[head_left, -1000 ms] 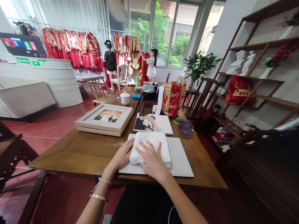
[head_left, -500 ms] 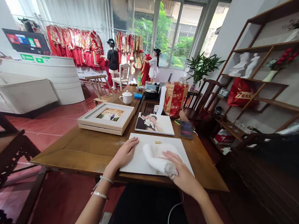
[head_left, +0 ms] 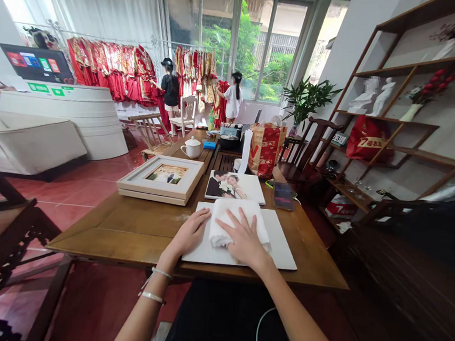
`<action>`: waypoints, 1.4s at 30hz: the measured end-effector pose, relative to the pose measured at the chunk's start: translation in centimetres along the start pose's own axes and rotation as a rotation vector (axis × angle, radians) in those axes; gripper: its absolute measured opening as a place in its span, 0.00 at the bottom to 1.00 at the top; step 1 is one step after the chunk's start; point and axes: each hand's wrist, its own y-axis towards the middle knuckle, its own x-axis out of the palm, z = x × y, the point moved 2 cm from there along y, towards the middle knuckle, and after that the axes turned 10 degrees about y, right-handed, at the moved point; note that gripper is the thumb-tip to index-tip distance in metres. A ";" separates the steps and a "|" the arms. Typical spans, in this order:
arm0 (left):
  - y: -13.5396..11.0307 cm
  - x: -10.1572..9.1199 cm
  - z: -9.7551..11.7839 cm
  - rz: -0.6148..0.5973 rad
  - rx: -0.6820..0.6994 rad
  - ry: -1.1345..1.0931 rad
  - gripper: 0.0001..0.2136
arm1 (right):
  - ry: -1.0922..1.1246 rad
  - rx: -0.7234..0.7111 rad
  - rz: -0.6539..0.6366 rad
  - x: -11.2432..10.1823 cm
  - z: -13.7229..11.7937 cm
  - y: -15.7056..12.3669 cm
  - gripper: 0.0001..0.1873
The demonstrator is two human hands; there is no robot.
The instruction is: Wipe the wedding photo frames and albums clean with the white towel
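Observation:
A white board [head_left: 280,245] lies flat at the near edge of the wooden table. On its left edge rests my left hand [head_left: 190,232], fingers stretched out and holding nothing. My right hand [head_left: 244,236] lies spread on a folded white cloth [head_left: 261,216], pressing it flat against the board with the fingers apart. The cloth covers the middle of the board and reaches its far edge. Just beyond lies a photo panel [head_left: 245,188] of a couple. Left of it is a pale picture frame [head_left: 189,185] with a small photo, stacked on another frame.
On the wooden table [head_left: 105,228] a phone [head_left: 283,196] lies right of the photo panel. Farther back stand a white lidded cup [head_left: 191,148], a blue box [head_left: 209,145] and a red-and-tan paper bag [head_left: 267,153]. Two people [head_left: 170,87] are by racks of red garments [head_left: 116,71].
My right hand has moved left and its fingers have spread. The cloth, bunched and blurred before, now lies as a flatter folded pad farther up the board. My left hand stays put.

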 end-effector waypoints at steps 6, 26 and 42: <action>0.0 0.0 -0.1 0.009 -0.003 -0.006 0.18 | 0.056 -0.184 -0.091 0.3 -1.5 -8.5 0.52; 0.0 -0.2 0.3 0.003 -0.014 -0.020 0.18 | 0.021 0.037 0.023 -1.1 1.4 2.2 0.40; -0.1 -0.1 0.1 0.009 -0.006 -0.032 0.18 | 0.117 -0.089 -0.006 -1.9 5.0 -8.7 0.49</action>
